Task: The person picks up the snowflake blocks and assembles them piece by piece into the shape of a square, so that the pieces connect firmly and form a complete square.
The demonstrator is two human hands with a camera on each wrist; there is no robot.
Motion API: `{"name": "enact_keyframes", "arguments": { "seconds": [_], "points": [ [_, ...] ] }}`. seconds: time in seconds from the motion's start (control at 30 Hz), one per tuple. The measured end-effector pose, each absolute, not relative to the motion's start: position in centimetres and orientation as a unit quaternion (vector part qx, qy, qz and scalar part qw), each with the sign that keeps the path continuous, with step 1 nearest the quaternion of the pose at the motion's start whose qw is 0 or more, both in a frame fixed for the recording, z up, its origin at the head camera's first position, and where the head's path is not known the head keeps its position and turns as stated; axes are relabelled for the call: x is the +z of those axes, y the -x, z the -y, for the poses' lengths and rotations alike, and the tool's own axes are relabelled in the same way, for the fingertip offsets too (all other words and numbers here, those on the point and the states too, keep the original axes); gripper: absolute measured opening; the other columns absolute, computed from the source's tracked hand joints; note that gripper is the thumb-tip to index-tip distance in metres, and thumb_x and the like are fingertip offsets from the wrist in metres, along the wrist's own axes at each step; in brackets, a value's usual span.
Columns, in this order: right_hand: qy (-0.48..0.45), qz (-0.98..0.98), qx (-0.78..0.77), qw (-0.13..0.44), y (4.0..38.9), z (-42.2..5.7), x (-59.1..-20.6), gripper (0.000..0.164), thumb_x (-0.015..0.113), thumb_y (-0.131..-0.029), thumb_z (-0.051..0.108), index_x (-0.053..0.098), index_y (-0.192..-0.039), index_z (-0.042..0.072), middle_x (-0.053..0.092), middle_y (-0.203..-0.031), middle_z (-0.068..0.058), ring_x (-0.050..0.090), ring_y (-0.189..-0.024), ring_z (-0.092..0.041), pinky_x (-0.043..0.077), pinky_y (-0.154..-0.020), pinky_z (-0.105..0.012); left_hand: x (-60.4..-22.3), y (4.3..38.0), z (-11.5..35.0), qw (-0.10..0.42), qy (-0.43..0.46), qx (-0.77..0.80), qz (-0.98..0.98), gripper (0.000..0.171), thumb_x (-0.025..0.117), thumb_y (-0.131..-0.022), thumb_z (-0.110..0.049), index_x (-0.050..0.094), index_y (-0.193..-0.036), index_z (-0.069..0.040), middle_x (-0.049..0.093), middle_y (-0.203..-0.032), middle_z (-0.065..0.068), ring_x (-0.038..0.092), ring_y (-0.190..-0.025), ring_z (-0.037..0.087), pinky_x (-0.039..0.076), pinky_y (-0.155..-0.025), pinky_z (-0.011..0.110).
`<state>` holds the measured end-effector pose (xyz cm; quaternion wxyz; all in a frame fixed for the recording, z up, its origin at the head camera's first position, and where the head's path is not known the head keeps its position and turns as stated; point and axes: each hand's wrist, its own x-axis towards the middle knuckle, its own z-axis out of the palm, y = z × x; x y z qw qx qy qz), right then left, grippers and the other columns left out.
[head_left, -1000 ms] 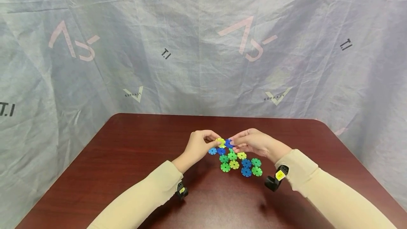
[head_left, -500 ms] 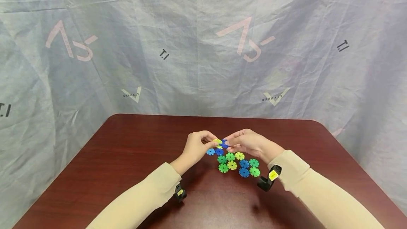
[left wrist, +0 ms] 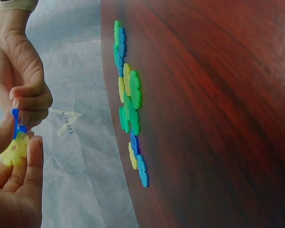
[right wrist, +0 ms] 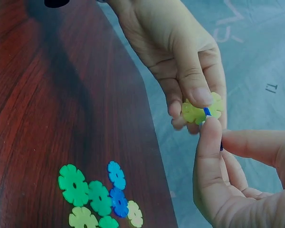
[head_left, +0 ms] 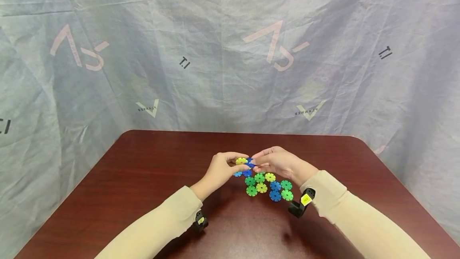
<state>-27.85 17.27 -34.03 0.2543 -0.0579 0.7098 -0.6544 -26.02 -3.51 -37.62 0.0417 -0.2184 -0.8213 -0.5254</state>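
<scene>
My left hand (head_left: 216, 172) pinches a yellow notched plastic disc (right wrist: 192, 114) between thumb and fingers, above the table. From the other side, my right hand (head_left: 285, 164) pinches a dark blue notched disc (left wrist: 15, 124) by thumb and fingertips. The blue disc stands nearly edge-on to the yellow one and meets its rim; whether their notches interlock, I cannot tell. Below both hands lie several more discs, among them a light blue disc (right wrist: 116, 175), a green disc (right wrist: 73, 185) and a yellow disc (head_left: 270, 177). Fingers partly cover the held discs.
The dark red wooden table (head_left: 161, 151) carries the loose discs in a loose cluster, with a blue disc (head_left: 275, 196) and a light green disc (head_left: 286, 195) at its near right. A grey printed cloth (head_left: 223, 71) hangs behind the table's far edge.
The yellow and blue discs have shifted slightly left with both hands. My left fingers now sit differently, showing more of the yellow disc, and the blue disc has turned against it.
</scene>
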Motion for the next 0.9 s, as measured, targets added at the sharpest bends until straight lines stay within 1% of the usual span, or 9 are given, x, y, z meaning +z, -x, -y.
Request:
{"name": "enact_keyframes", "arguments": {
  "seconds": [0.1, 0.2, 0.27, 0.37, 0.7, 0.9],
  "points": [
    [0.059, -0.701, -0.662, 0.259, 27.64, -17.03, -33.91, 0.035, 0.059, -0.095, 0.004, 0.053, -0.122, -0.017, 0.069, -0.09, -0.01, 0.07, -0.08, -0.016, 0.057, -0.082, -0.03, -37.45, 25.76, 3.3, 0.035, 0.222, -0.525, 0.821, 0.034, 0.078, -0.082, -0.025, 0.073, -0.114, -0.014, 0.075, -0.102, 0.004, 0.069, -0.073, 0.017, 0.058, -0.066, 0.031],
    [0.059, -0.693, -0.668, 0.263, 27.56, -16.82, -33.83, 0.034, 0.06, -0.094, 0.003, 0.054, -0.12, -0.017, 0.07, -0.088, -0.011, 0.07, -0.079, -0.016, 0.058, -0.08, -0.03, -37.32, 25.67, 3.18, 0.043, 0.224, -0.516, 0.826, 0.036, 0.079, -0.081, -0.026, 0.072, -0.114, -0.014, 0.074, -0.105, 0.004, 0.066, -0.066, 0.009, 0.056, -0.063, 0.026],
    [0.057, -0.691, -0.671, 0.264, 27.61, -16.75, -33.82, 0.033, 0.06, -0.094, 0.003, 0.055, -0.119, -0.017, 0.071, -0.087, -0.011, 0.07, -0.078, -0.016, 0.058, -0.079, -0.029, -37.3, 25.65, 3.21, 0.047, 0.224, -0.51, 0.829, 0.035, 0.079, -0.081, -0.027, 0.073, -0.113, -0.014, 0.074, -0.105, 0.004, 0.063, -0.062, 0.006, 0.055, -0.061, 0.024],
    [0.055, -0.687, -0.674, 0.267, 27.75, -16.72, -33.87, 0.032, 0.061, -0.094, 0.003, 0.055, -0.118, -0.017, 0.071, -0.087, -0.012, 0.07, -0.078, -0.017, 0.058, -0.079, -0.029, -37.35, 25.69, 3.29, 0.048, 0.219, -0.508, 0.831, 0.033, 0.078, -0.081, -0.026, 0.073, -0.112, -0.016, 0.074, -0.105, 0.003, 0.063, -0.063, 0.005, 0.055, -0.06, 0.023],
    [0.055, -0.692, -0.668, 0.269, 27.93, -16.83, -33.81, 0.029, 0.059, -0.094, 0.002, 0.057, -0.117, -0.015, 0.069, -0.089, -0.011, 0.069, -0.08, -0.016, 0.058, -0.079, -0.028, -37.53, 25.81, 3.34, 0.046, 0.208, -0.513, 0.832, 0.03, 0.077, -0.082, -0.024, 0.073, -0.11, -0.015, 0.074, -0.1, 0.002, 0.065, -0.067, 0.011, 0.055, -0.061, 0.023],
    [0.064, -0.707, -0.656, 0.257, 28.15, -16.78, -33.74, 0.025, 0.061, -0.094, 0.004, 0.063, -0.113, -0.012, 0.072, -0.085, -0.008, 0.07, -0.078, -0.015, 0.057, -0.081, -0.03, -37.53, 25.94, 3.51, 0.055, 0.209, -0.513, 0.831, 0.032, 0.078, -0.082, -0.026, 0.073, -0.111, -0.015, 0.074, -0.102, 0.003, 0.063, -0.067, 0.006, 0.054, -0.062, 0.022]
  ]
}}
